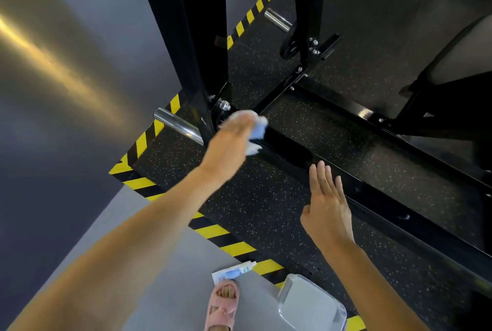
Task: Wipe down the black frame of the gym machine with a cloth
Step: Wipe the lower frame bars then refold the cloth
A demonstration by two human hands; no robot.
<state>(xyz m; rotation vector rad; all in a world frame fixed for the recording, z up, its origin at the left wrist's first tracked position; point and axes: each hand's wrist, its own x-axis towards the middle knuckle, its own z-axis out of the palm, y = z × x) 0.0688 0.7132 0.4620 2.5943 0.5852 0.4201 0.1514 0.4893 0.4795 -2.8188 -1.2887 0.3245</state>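
Observation:
The gym machine's black frame (354, 189) has a low base bar running from the centre toward the lower right, with black uprights (197, 37) rising behind. My left hand (229, 144) grips a pale blue and white cloth (257, 131) and holds it against the base bar where it meets the upright; the hand is blurred by motion. My right hand (326, 200) hovers flat with straight fingers just in front of the base bar, holding nothing.
Speckled black rubber mat (266, 197) edged by yellow-black hazard tape (229, 237). Chrome pegs (178, 125) stick out near the upright. On the grey floor lie a tube (234, 272) and a clear plastic tub (311, 304), beside a foot in a pink slipper (222, 304).

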